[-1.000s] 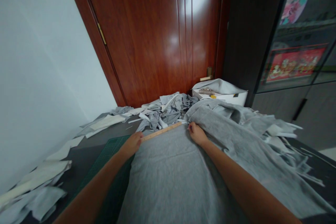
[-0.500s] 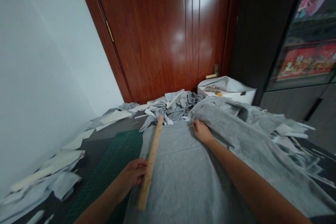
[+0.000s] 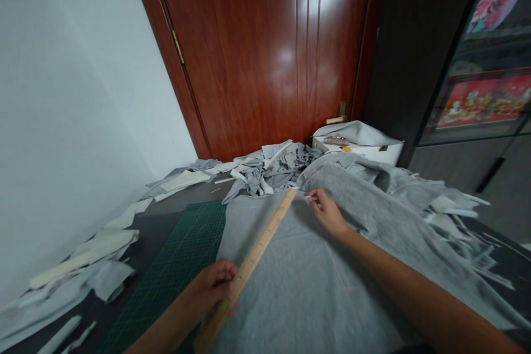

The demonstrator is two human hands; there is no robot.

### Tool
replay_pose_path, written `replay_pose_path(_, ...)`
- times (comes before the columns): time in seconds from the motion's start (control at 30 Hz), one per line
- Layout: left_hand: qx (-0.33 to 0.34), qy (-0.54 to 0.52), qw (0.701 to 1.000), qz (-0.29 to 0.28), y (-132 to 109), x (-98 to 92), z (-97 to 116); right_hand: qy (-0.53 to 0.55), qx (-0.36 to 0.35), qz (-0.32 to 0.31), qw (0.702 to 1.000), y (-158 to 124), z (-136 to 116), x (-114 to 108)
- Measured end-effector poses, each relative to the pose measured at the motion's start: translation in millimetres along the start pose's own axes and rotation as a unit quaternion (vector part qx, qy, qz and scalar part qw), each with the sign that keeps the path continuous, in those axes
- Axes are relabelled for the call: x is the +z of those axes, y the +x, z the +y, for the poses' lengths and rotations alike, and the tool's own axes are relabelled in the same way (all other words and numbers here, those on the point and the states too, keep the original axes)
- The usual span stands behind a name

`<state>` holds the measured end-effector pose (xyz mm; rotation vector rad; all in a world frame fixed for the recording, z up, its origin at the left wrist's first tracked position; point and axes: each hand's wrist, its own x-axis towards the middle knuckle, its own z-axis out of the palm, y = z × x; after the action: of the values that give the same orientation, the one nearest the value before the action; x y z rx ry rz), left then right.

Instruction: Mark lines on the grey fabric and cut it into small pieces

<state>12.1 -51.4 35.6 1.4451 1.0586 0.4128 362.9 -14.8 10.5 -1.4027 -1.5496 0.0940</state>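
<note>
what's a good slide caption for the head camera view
Left hand holding a wooden ruler over grey cloth, beside a green mat.

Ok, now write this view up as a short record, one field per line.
Left hand: holds the wooden ruler
Right hand: fingers at a white bit, too small to identify
Ruler position: aslant over the gray cloth
Left of cloth: green cutting mat
Beyond cloth: heaped scraps
Background: reddish-brown door

Remotely, I register a red-brown wooden door (image 3: pixel 249 55), reflecting light, between a white wall (image 3: pixel 78 77) and a dark, glass-fronted display cabinet (image 3: pixel 456 58).
</note>
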Motion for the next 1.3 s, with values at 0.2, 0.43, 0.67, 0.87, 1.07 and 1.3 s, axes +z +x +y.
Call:
replay_pose_path(0.2, 0.035, 0.063, 0.995, -0.063, 8.8, 11.1, 26.1, 0.157, 0.075, 0.084, 0.981, -35.9, -6.5, -38.5)
replay_pose_path(0.43, 0.054, 0.167, 0.975, -0.136, 18.6, 4.4, 8.6, 0.252, 0.165, 0.197, 0.933, -45.2, 17.5, -68.7)
replay_pose_path(0.67, 0.141, 0.368, 0.918, -0.045, -0.5, 19.3, 13.9, 0.223, 0.163, 0.051, 0.96, -49.7, 4.4, -54.6)
replay_pose_path(0.87, 0.217, 0.412, 0.884, -0.028, -1.2, 26.0, 7.3, 0.183, 0.141, 0.004, 0.973, -53.9, -3.0, -48.2)
replay_pose_path(1.07, 0.233, 0.432, 0.871, -0.021, -4.3, 28.2, 6.8, 0.182, 0.156, 0.021, 0.971, -53.9, 6.3, -51.2)
replay_pose_path(1.3, 0.247, 0.473, 0.845, -0.02, -5.9, 27.9, 5.5, 0.177, 0.151, 0.018, 0.972, -55.0, 7.1, -50.1)
